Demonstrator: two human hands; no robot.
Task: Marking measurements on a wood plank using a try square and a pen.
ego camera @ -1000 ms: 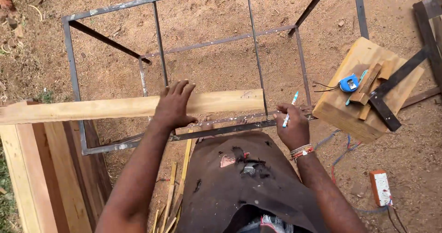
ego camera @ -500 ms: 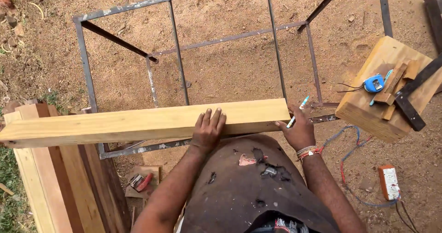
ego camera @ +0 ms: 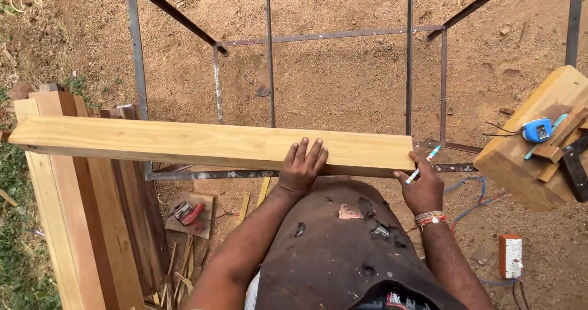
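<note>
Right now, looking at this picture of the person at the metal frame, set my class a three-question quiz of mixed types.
1. True or false: the left hand lies flat on the wooden beam.
2. What does the right hand hold? A) hammer B) pen C) saw
3. Fill in: the blue tape measure lies on a wooden ____.

Key: 1 true; 2 B, the pen at the beam's right end; 3 block.
</note>
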